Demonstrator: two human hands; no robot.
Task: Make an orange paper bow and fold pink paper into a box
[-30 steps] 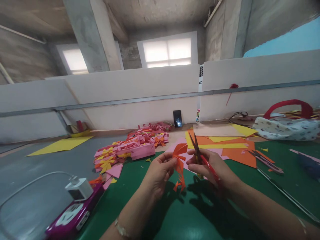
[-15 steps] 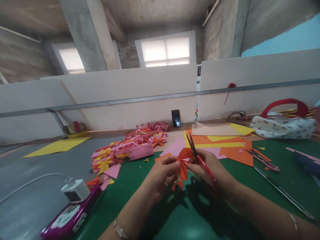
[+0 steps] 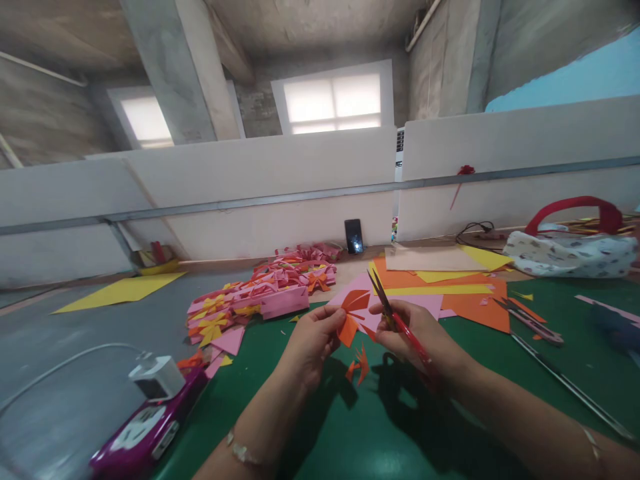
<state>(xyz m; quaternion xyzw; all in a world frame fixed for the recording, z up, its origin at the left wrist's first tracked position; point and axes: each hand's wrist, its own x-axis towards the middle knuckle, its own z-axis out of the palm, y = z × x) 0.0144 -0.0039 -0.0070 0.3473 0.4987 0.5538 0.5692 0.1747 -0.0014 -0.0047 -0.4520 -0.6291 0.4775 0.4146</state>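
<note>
Between the thumb and fingers of my left hand (image 3: pixel 313 340) is an orange paper cutout (image 3: pixel 355 301) with petal-like points. My right hand (image 3: pixel 417 337) is wrapped round red-handled scissors (image 3: pixel 407 332), whose dark blades point up and away, slightly apart. By my right fingertips is a small orange paper piece (image 3: pixel 369 332); whether they pinch it I cannot tell. Orange paper scraps (image 3: pixel 359 367) lie on the green mat (image 3: pixel 385 440) below my hands.
Pink and yellow folded paper pieces (image 3: pixel 280 300) are heaped at the left. Orange sheets (image 3: pixel 480 310) lie behind my right hand. On the right are a utility knife (image 3: pixel 535 323), a metal rod (image 3: pixel 565 383) and a cloth basket (image 3: pixel 570 253). A purple power strip (image 3: pixel 150 433) sits at front left.
My left hand has drawn the orange cutout slightly left, away from my right fingers, and the cutout has opened out. More orange scraps show below. The scissors stay in my right hand.
</note>
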